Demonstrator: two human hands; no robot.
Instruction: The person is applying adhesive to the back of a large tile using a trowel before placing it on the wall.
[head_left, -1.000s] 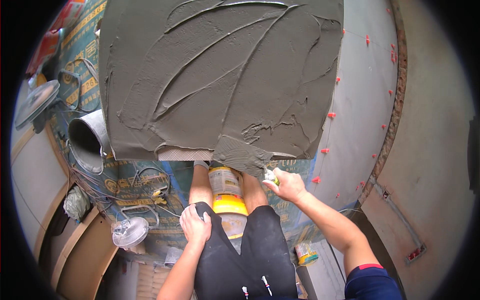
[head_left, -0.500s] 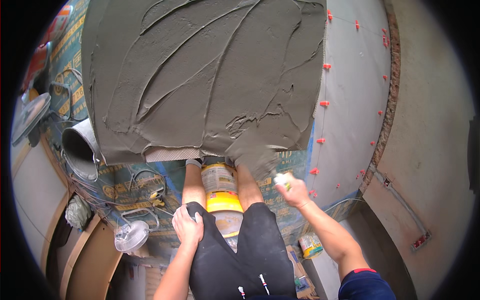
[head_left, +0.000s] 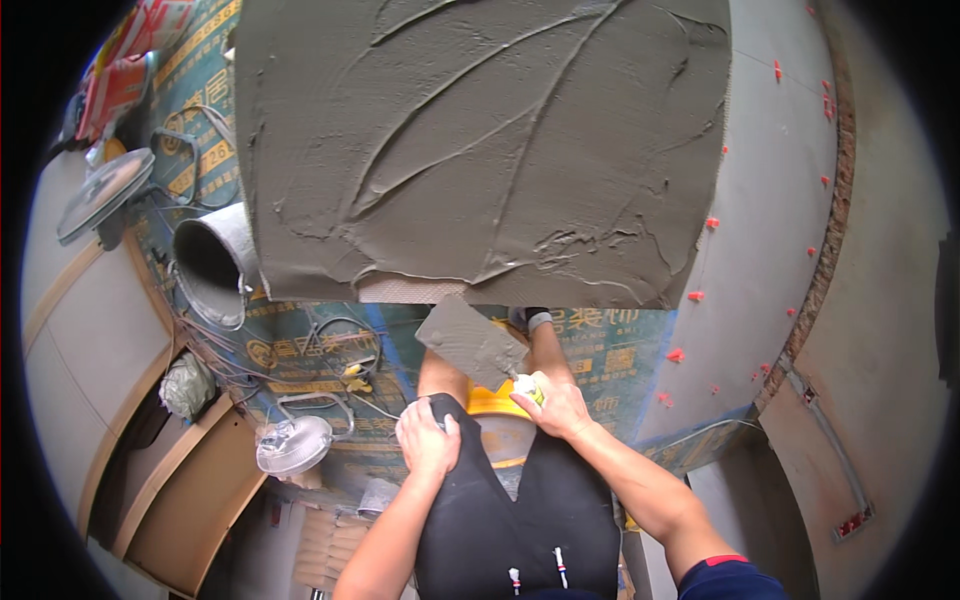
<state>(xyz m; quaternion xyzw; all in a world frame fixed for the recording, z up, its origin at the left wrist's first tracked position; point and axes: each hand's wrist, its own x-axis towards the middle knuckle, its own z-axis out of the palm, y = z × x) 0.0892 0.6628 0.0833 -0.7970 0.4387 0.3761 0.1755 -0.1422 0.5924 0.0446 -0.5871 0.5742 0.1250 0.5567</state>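
A large tile [head_left: 400, 150] is coated with wet grey mortar, marked by curved ridges. Along its near edge lies a bare, pale textured strip [head_left: 412, 290]. My right hand [head_left: 560, 408] grips the whitish-yellow handle of a trowel [head_left: 472, 340]. The blade is smeared with mortar, and its tip reaches just below the bare strip; whether they touch I cannot tell. My left hand [head_left: 428, 440] rests on my left thigh, over the black shorts, with fingers spread. A small greyish patch shows by its thumb, too unclear to name.
Between my legs stands a yellow bucket [head_left: 495, 402]. On the left are a wide grey pipe [head_left: 212, 270], a round fan-like thing [head_left: 295, 445], cables and a crumpled bag [head_left: 187, 386]. Red tile clips [head_left: 696, 296] dot the pale tiles at right.
My right hand has swung the trowel left, from the mortar's lower right edge to below the bare strip. The view has shifted, so the scene sits farther right. My left hand stays on the thigh.
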